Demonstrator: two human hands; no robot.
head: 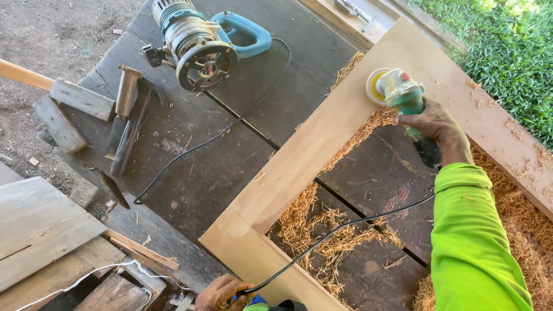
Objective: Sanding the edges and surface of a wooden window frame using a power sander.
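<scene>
Right hand (433,124) clamped on green angle grinder (400,91), disc on wooden frame (322,135); frame rail runs diagonally back toward left hand (222,292) (closed on cord (328,236), near corner).

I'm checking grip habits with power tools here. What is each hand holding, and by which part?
The right hand grips the green angle grinder by its body, behind the head. The left hand rests on the wooden frame at its near corner, by the black cord.
</scene>
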